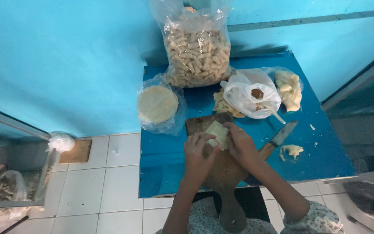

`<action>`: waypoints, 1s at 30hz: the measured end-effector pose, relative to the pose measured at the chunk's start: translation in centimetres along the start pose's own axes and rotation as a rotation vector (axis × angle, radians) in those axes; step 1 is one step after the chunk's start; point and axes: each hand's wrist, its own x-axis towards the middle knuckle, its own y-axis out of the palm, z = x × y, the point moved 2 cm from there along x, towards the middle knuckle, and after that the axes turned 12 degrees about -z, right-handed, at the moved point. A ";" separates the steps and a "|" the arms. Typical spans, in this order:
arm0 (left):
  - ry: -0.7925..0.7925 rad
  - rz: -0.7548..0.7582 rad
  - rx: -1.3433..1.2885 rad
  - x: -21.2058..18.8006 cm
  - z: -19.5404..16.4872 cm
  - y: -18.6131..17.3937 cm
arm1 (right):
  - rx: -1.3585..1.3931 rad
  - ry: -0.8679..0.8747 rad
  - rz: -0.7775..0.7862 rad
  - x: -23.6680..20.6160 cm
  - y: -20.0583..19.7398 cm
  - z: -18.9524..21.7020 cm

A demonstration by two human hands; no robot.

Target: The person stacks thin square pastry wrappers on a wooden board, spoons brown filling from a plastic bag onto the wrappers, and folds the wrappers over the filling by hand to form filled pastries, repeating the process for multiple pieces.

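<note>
Two hands on one wrapper (218, 133), centre of board (213, 173), blue table (165, 156).
- L hand (199, 151): fingers curled onto wrapper's near-left edge, pinching it.
- R hand (240, 145): fingers closed over its right side, folding it in.
- Progress, est.: big bag of rolls (198, 50) at wall full, so much done; this piece partly folded.
- Left: wrapper stack (157, 104) in plastic, strips (222, 105) beside white bag (247, 97), dough lump (289, 89).
- Knife (278, 139) right of board, scrap (291, 151) by it.
- Unclear: filling under fingers not visible; white bag contents hard to make out; board handle cut off by frame.
</note>
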 end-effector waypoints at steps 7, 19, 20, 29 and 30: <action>-0.326 0.466 -1.604 -2.4 -11.7 -6.2 | -0.008 0.005 -0.023 0.0 0.3 -0.6; -0.145 0.895 -2.008 -2.2 -17.0 -5.5 | -0.004 0.097 0.033 0.1 -0.7 0.8; -0.141 0.895 -2.006 -2.2 -17.1 -5.4 | 0.001 0.087 0.027 0.0 -0.7 0.8; -0.104 0.787 -1.736 -2.3 -17.2 -4.1 | 0.023 0.094 0.035 0.2 -0.1 -0.2; -0.106 0.726 -1.620 -2.7 -16.9 -3.5 | 0.027 0.064 0.032 0.3 -0.1 -0.2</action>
